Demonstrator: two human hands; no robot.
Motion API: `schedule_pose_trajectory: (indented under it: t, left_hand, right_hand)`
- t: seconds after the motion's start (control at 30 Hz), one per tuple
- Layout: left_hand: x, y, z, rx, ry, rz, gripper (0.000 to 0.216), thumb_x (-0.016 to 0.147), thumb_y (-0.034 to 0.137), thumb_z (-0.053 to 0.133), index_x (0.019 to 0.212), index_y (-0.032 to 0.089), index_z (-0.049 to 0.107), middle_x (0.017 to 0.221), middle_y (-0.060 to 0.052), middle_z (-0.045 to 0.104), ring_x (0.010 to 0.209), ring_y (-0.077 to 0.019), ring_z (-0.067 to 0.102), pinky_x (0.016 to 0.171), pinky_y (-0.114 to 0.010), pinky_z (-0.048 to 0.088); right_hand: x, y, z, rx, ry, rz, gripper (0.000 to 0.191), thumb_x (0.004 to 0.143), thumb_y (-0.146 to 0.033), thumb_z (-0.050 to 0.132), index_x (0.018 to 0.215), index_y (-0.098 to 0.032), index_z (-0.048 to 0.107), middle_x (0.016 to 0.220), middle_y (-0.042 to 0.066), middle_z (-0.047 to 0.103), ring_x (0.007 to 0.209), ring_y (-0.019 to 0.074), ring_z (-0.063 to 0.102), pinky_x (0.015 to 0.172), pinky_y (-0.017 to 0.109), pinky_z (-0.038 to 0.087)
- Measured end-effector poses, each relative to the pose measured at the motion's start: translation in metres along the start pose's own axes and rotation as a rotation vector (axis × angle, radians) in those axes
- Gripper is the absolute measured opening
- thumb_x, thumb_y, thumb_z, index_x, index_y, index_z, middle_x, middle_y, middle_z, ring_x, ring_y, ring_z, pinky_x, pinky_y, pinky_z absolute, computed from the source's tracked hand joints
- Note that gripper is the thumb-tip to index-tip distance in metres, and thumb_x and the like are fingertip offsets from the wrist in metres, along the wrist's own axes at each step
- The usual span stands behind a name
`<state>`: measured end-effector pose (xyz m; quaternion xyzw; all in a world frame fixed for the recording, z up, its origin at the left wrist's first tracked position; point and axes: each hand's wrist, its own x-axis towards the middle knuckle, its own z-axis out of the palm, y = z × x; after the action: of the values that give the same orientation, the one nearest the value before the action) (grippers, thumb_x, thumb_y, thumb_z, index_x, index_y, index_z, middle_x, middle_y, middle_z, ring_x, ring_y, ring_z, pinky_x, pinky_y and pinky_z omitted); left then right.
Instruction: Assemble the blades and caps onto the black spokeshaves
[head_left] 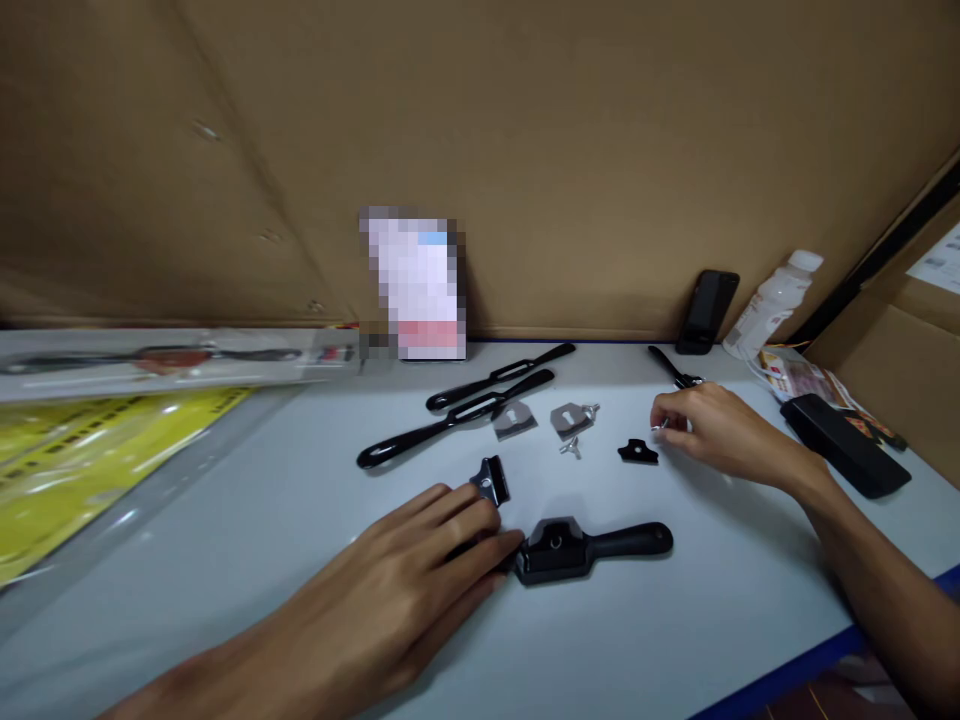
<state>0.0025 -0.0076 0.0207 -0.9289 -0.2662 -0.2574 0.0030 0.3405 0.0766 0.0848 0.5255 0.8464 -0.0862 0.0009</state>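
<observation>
Left hand (420, 570) flat, right hand (701, 425) pinching.

Black spokeshave (592, 545), pale grey table (300, 520)

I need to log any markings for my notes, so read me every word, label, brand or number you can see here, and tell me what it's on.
No text can be read.
Pixelated card against the cardboard wall: blurred out.
Yellow packaging: dark print, too blurred.
White label on the cardboard box: too small.
Printed wrapper beside the white bottle: illegible.
Black tool bodies: no markings visible.
</observation>
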Motion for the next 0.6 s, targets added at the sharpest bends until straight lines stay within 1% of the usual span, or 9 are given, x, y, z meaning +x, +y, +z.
schedule_pose_trajectory:
  t: [0.1,0.2,0.3,0.37,0.47,0.53,0.6]
  left_hand:
    - [0.0,-0.001,0.0,0.003,-0.002,0.007,0.033,0.113,0.018,0.043,0.119,0.02,0.075,0.1,-0.005,0.076,0.091,-0.023,0.069,0.086,-0.038,0.056]
    - [0.0,0.0,0.001,0.01,-0.007,0.004,0.033,0.114,0.018,0.041,0.119,0.02,0.074,0.1,-0.005,0.076,0.091,-0.0234,0.069,0.085,-0.038,0.055]
    - [-0.001,0.0,0.002,0.008,-0.011,0.003,0.034,0.115,0.018,0.04,0.12,0.02,0.073,0.1,-0.005,0.075,0.092,-0.0233,0.068,0.084,-0.038,0.054]
    - [-0.002,0.0,0.004,0.019,0.002,-0.001,0.035,0.115,0.017,0.038,0.121,0.02,0.073,0.102,-0.006,0.075,0.095,-0.0242,0.068,0.088,-0.039,0.053]
    - [-0.004,0.0,0.007,0.027,0.004,0.0,0.033,0.114,0.016,0.04,0.122,0.019,0.072,0.104,-0.005,0.074,0.097,-0.0247,0.067,0.093,-0.04,0.051]
    - [-0.004,0.001,0.007,0.02,-0.008,0.003,0.031,0.113,0.015,0.042,0.122,0.019,0.071,0.104,-0.005,0.074,0.096,-0.0246,0.067,0.092,-0.039,0.05]
    - [-0.003,0.001,0.006,0.008,-0.025,-0.002,0.029,0.112,0.013,0.044,0.12,0.019,0.071,0.103,-0.005,0.073,0.096,-0.0248,0.066,0.09,-0.039,0.05]
  right_hand:
    - [-0.007,-0.013,-0.001,0.041,0.068,-0.103,0.01,0.098,-0.015,0.065,0.094,-0.021,0.072,0.095,0.006,0.075,0.086,0.0222,0.066,0.078,0.034,0.042]
    - [-0.015,-0.028,0.002,0.083,0.166,-0.224,0.008,0.099,-0.015,0.065,0.095,-0.021,0.071,0.103,0.008,0.071,0.092,0.0229,0.065,0.083,0.035,0.045]
    - [-0.019,-0.043,0.007,0.214,0.212,-0.266,0.01,0.096,-0.013,0.066,0.091,-0.021,0.068,0.092,0.005,0.069,0.084,0.0203,0.063,0.078,0.033,0.046]
    - [-0.019,-0.053,0.013,0.402,0.204,-0.259,0.011,0.097,-0.014,0.065,0.088,-0.022,0.066,0.084,0.001,0.068,0.075,0.0171,0.061,0.072,0.03,0.045]
    - [-0.017,-0.065,0.024,0.705,0.133,-0.215,0.011,0.096,-0.017,0.068,0.086,-0.022,0.068,0.078,-0.002,0.07,0.07,0.0145,0.062,0.066,0.027,0.045]
    - [-0.017,-0.072,0.033,0.836,0.084,-0.212,0.01,0.094,-0.019,0.071,0.085,-0.022,0.07,0.078,-0.003,0.072,0.071,0.0144,0.065,0.068,0.026,0.046]
    - [-0.017,-0.078,0.042,0.891,0.083,-0.238,0.011,0.094,-0.018,0.073,0.083,-0.022,0.071,0.079,-0.002,0.073,0.073,0.0144,0.065,0.071,0.027,0.047]
